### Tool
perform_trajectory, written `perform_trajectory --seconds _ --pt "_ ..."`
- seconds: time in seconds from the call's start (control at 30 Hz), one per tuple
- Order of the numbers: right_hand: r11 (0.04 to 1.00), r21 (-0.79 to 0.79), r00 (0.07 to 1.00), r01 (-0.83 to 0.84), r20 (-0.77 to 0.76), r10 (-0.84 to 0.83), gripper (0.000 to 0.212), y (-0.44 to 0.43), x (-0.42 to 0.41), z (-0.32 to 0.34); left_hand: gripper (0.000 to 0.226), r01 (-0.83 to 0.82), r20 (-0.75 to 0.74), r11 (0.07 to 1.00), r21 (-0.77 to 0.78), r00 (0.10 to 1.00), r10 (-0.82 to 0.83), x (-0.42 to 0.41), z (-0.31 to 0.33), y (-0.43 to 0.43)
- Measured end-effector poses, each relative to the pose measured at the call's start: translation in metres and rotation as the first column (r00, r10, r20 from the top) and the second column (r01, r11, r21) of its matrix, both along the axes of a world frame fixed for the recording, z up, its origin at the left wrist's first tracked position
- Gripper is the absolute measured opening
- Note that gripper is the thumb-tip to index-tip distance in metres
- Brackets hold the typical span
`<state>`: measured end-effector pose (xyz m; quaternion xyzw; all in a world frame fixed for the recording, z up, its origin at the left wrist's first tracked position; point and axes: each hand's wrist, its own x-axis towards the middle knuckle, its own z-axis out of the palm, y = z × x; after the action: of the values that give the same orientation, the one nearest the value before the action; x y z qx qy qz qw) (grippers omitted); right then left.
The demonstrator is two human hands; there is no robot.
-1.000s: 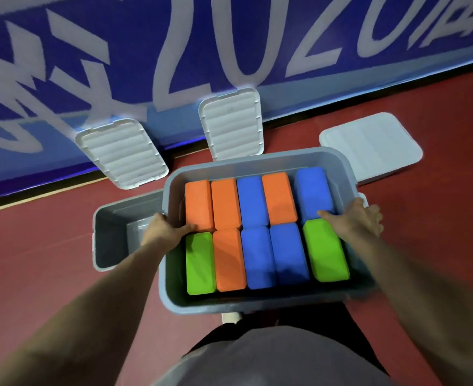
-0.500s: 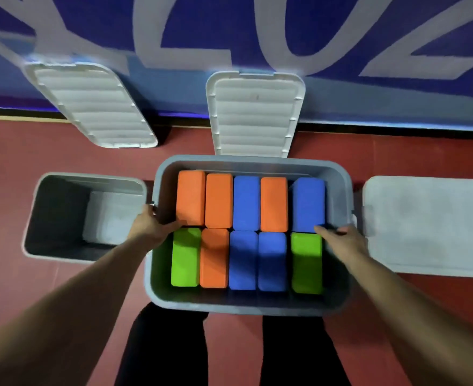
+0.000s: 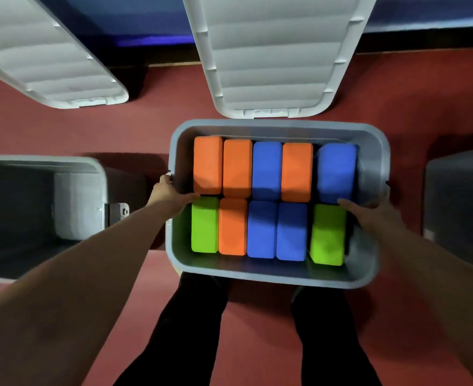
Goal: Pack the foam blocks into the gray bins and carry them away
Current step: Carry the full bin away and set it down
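Observation:
A gray bin sits in front of my legs, packed with two rows of foam blocks: orange, blue and green ones. My left hand grips the bin's left rim, thumb inside over the blocks. My right hand grips the right rim, thumb lying across the seam between a blue block and a green block.
An empty gray bin stands on the red floor at left, a latch on its wall. Two white ribbed lids lean against the blue wall behind. A gray lid lies at the right edge.
The view has tilted down and closer over the full bin, which now sits lower, near the floor by my legs. Both hands keep their hold on its rims.

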<state>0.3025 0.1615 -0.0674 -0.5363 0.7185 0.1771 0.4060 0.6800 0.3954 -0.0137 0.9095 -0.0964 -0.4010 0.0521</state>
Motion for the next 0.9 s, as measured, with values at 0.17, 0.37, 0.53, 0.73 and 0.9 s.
perform_trajectory --seconds 0.17,0.37,0.53,0.73,0.9 --pt "0.993 -0.105 0.998 -0.052 -0.045 0.048 0.126 0.02 0.028 0.003 0.08 0.001 0.02 0.993 0.117 1.0 -0.004 0.009 -0.034 0.001" --pt "0.963 -0.123 0.954 -0.241 -0.215 0.211 0.091 0.016 0.055 0.026 0.082 0.063 -0.005 0.969 0.238 0.998 -0.064 0.015 -0.02 -0.014" --pt "0.926 -0.27 0.958 -0.263 0.041 0.284 0.062 -0.009 0.124 0.062 0.074 0.086 0.044 0.954 0.288 0.994 -0.103 0.032 0.008 -0.052" --pt "0.978 -0.204 0.892 -0.05 0.431 0.136 0.054 -0.068 0.231 0.124 0.079 0.162 0.096 0.987 0.008 0.982 -0.162 0.071 0.063 -0.149" --pt "0.992 -0.11 0.749 0.061 0.662 0.027 0.056 -0.116 0.301 0.175 0.073 0.304 0.267 0.937 -0.173 0.93 -0.253 0.113 0.118 -0.24"
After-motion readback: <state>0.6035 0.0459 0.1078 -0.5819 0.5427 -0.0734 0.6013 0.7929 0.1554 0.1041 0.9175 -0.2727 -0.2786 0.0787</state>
